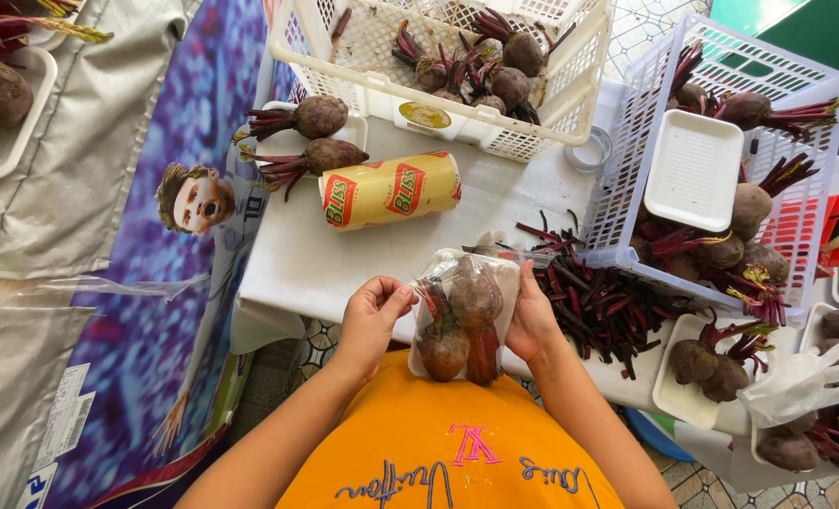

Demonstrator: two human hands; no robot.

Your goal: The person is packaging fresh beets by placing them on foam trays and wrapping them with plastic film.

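Item one: a wrapped tray (461,316) of two beets, which we hold between both hands at our waist. Our left hand (374,311) pinches the film at the tray's left edge; our right hand (532,316) grips its right side. Just right of the right hand: a heap of cut stems (608,306) on the bench (297,254). Beyond the hands: a film roll (391,189). Farther: a white basket (438,66) and a lilac basket (721,160), both holding beets.

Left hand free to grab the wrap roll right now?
Probably not at once: the left hand is pinching film on the wrapped beet tray, shared with the right hand. The table path to the roll looks unobstructed.
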